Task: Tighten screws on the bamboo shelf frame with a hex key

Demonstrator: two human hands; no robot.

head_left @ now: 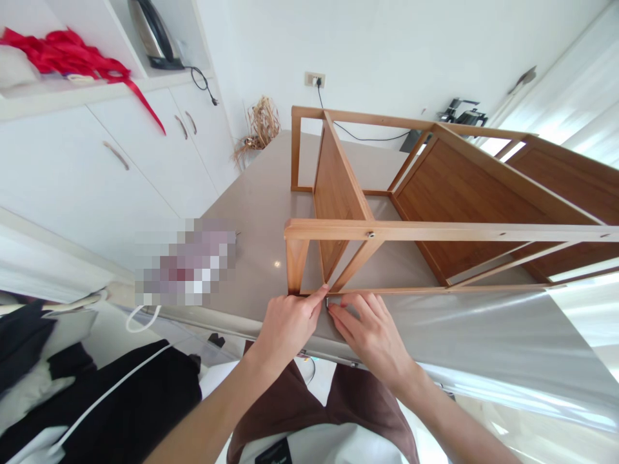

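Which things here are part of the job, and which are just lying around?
Part of the job:
- wooden shelf frame
- small metal fitting, between the left hand and right hand

Just lying around:
- kettle
- red ribbon
- dried plant
- black clothes

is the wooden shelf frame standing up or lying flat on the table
Standing up: its wooden panel rises from the tabletop, with a rail held above.
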